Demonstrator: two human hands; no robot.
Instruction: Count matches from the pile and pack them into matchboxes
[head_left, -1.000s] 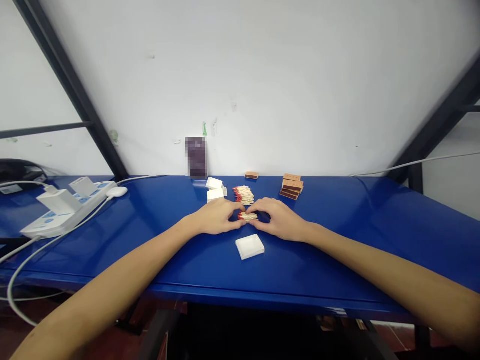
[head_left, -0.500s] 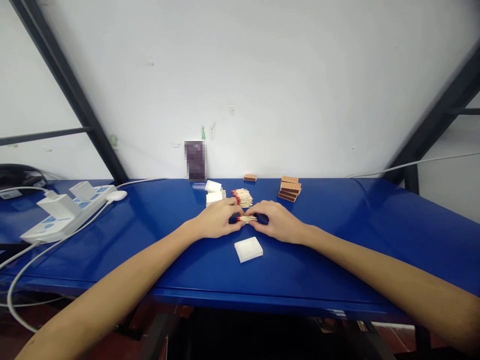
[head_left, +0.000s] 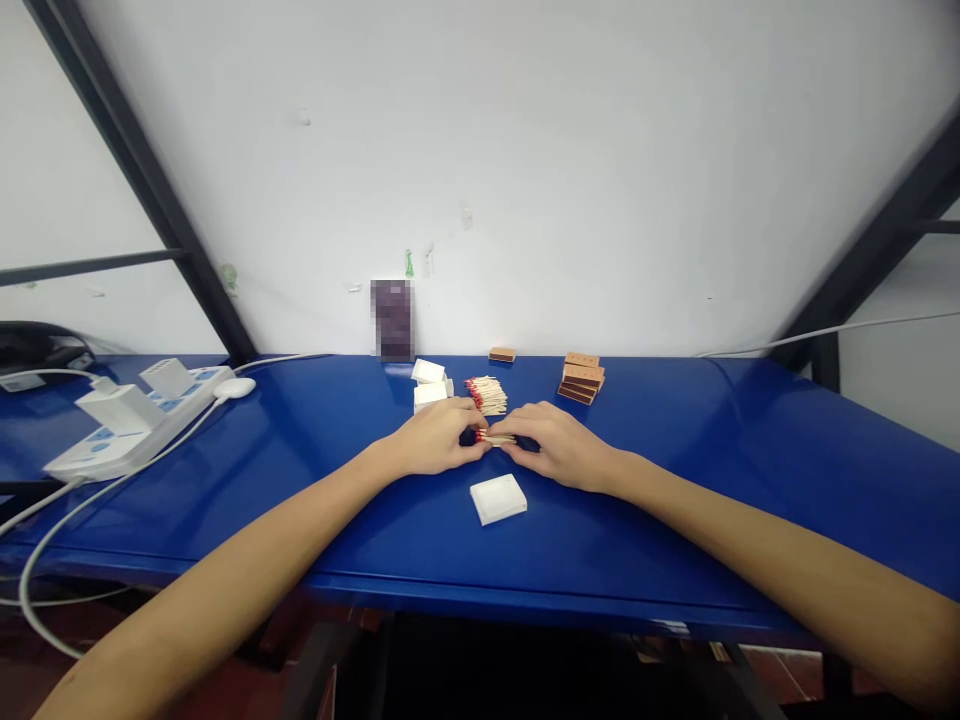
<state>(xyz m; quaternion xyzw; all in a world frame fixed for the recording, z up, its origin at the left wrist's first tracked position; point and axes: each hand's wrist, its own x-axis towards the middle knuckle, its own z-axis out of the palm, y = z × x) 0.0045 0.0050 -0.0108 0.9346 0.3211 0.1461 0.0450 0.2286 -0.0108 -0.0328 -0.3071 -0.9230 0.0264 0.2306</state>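
Observation:
Between my two hands lies a small bundle of red-tipped matches (head_left: pixel 498 438). My left hand (head_left: pixel 440 437) pinches it near the red heads with thumb and forefinger. My right hand (head_left: pixel 559 444) closes thumb and fingers on the plain wooden ends. Just behind the fingers, a larger pile of matches (head_left: pixel 487 395) rests on the blue table (head_left: pixel 652 520), its red heads to the left. In front of my hands sits a white matchbox tray (head_left: pixel 499 499). More white trays (head_left: pixel 430 384) are stacked beyond my left hand, partly covered by it.
Brown matchboxes (head_left: pixel 581 377) are stacked at the back right, and a single matchbox (head_left: pixel 502 354) stands by the wall. A white power strip (head_left: pixel 139 425) with plugs and cables takes up the left side. A blurred dark purple object (head_left: pixel 393 320) leans on the wall.
Both hands stay almost where they were around the small match bundle, with slight finger movement. The view has shifted very slightly.

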